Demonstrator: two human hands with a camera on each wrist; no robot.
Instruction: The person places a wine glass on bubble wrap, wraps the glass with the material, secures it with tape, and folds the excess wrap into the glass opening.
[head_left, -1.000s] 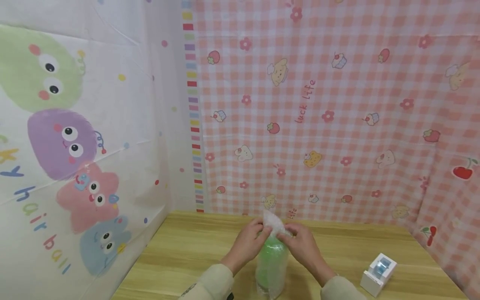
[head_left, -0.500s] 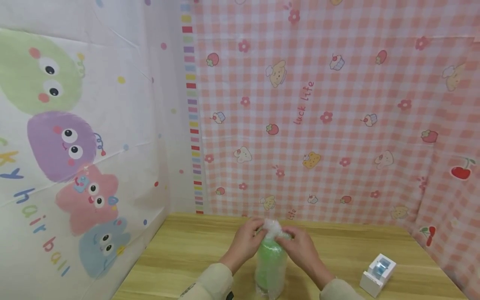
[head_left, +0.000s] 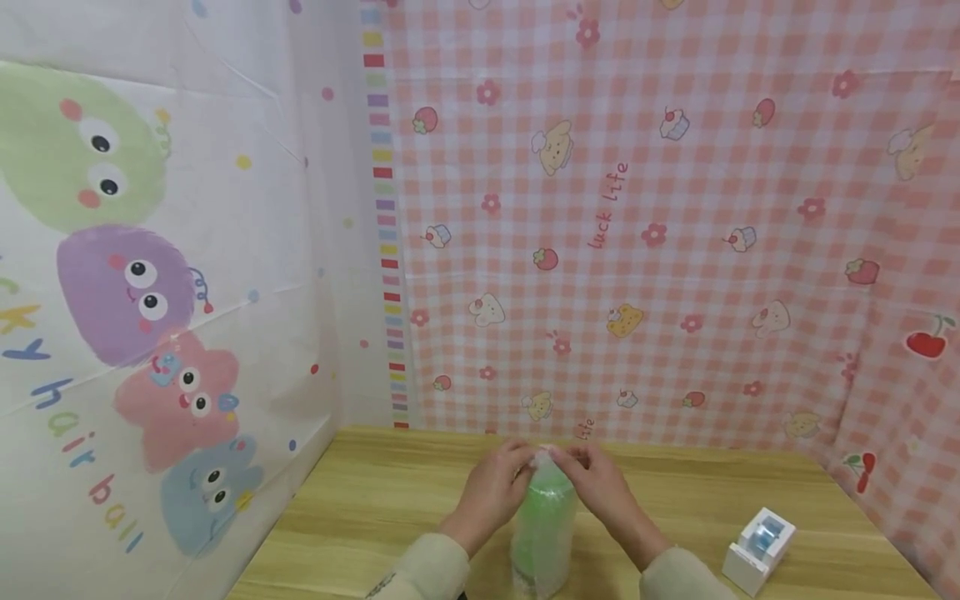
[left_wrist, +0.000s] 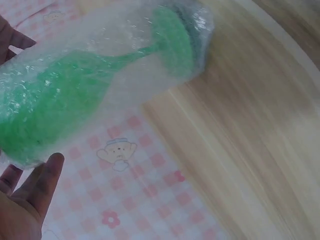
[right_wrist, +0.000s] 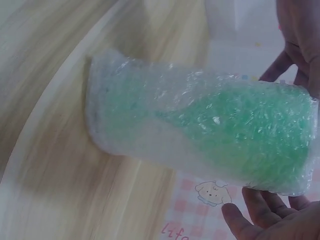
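Observation:
A green goblet (left_wrist: pixel 65 95), with a wide bowl, thin stem and round foot, is wrapped in clear bubble wrap (head_left: pixel 547 517). It stands upside down or upright on the table; the head view does not settle which, but the bowl end is uppermost in the wrist views' hands. My left hand (head_left: pixel 491 492) holds the gathered top of the wrap from the left. From the right, my right hand (head_left: pixel 602 496) pinches the same top edge, thumb toward the middle. The fingertips of both hands partly hide the folded end of the wrap.
A white tape dispenser (head_left: pixel 759 552) with a bluish clear roll stands on the wood-grain table (head_left: pixel 360 525), to the right of the right forearm. Behind the table hangs a pink checked cloth (head_left: pixel 660 275); a white cartoon-printed cloth (head_left: pixel 292 217) hangs at the left.
The loose flap of bubble wrap that stuck up above the goblet is now folded down between both hands. The fingers have come closer together at the top. The tape dispenser has stayed put.

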